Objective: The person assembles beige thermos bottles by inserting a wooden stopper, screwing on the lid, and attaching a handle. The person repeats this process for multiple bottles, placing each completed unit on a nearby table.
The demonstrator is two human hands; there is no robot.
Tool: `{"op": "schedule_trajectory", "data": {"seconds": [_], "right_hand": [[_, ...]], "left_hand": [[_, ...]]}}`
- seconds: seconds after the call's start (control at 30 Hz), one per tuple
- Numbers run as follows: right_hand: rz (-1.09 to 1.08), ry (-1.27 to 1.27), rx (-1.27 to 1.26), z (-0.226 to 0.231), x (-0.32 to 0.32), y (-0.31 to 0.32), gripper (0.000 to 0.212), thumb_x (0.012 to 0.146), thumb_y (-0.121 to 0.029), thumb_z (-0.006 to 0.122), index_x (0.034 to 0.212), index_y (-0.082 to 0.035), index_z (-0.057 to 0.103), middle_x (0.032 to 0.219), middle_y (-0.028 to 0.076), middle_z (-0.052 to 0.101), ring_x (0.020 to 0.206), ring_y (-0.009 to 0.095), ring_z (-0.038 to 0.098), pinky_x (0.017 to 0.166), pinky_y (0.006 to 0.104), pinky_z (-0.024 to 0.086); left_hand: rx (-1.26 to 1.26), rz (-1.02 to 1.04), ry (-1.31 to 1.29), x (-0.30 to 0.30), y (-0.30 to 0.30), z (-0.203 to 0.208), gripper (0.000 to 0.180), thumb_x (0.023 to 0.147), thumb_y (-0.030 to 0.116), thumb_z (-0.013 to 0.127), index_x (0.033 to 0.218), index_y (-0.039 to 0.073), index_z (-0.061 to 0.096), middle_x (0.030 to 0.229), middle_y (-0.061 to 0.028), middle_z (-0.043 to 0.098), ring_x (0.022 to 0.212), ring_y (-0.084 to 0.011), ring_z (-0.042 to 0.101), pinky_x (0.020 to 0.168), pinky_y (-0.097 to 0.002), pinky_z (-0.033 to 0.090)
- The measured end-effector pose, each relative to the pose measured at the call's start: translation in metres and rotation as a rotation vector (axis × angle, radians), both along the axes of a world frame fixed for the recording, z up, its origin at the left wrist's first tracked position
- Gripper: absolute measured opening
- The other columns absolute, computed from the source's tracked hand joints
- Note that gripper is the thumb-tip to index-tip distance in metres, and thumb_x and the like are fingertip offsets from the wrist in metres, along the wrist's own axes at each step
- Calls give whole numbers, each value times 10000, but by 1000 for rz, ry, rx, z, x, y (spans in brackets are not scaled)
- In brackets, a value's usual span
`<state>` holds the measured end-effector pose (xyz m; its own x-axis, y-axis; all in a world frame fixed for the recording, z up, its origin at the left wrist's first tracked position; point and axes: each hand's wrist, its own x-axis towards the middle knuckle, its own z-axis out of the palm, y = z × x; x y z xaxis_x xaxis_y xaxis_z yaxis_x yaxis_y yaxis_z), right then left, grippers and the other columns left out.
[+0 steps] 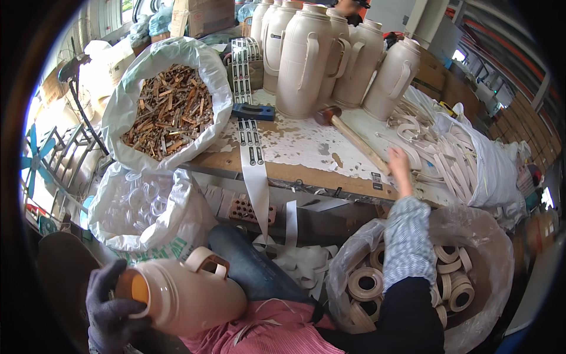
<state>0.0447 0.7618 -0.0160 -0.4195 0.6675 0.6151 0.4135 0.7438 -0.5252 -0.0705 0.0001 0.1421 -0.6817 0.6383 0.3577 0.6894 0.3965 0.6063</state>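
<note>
Across my lap lies a beige plastic jug body [197, 295], tilted with its open mouth to the left and its looped handle on top. My left hand [115, 304], in a dark grey glove, is closed round the rim at that mouth. My bare right hand [400, 166] reaches over the table, its small fingers drawn together beside the curved beige plastic strips [457, 168]. What it pinches, if anything, I cannot make out. Just left of it lies a hammer [359, 144], its wooden handle pointing toward my hand.
Several upright beige jugs [303, 65] stand at the table's back. A sack of metal pieces [171, 112], a sack of clear rings [138, 203] and a blue block [253, 112] on a label strip [254, 171] are left. A plastic-lined bin [489, 253] of beige rings is near right.
</note>
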Motion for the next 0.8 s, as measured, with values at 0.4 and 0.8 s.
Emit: {"op": "schedule_trajectory", "data": {"seconds": [0.4, 0.8], "right_hand": [[776, 548, -807, 77, -90, -242, 499, 941, -50, 499, 1409, -195, 406, 724, -20, 482, 508, 30, 402, 410, 188, 348], [1456, 199, -1433, 21, -98, -551, 611, 1016, -127, 457, 1527, -232, 140, 783, 36, 519, 455, 12, 330, 413, 159, 330]], "left_hand": [[-209, 28, 629, 55, 53, -17, 227, 663, 139, 763, 747, 144, 552, 1001, -63, 639, 953, -298, 640, 751, -456, 533], [-185, -49, 593, 97, 11, -48, 277, 731, 401, 797, 819, 198, 631, 1093, -10, 672, 993, -220, 654, 876, -378, 491]]}}
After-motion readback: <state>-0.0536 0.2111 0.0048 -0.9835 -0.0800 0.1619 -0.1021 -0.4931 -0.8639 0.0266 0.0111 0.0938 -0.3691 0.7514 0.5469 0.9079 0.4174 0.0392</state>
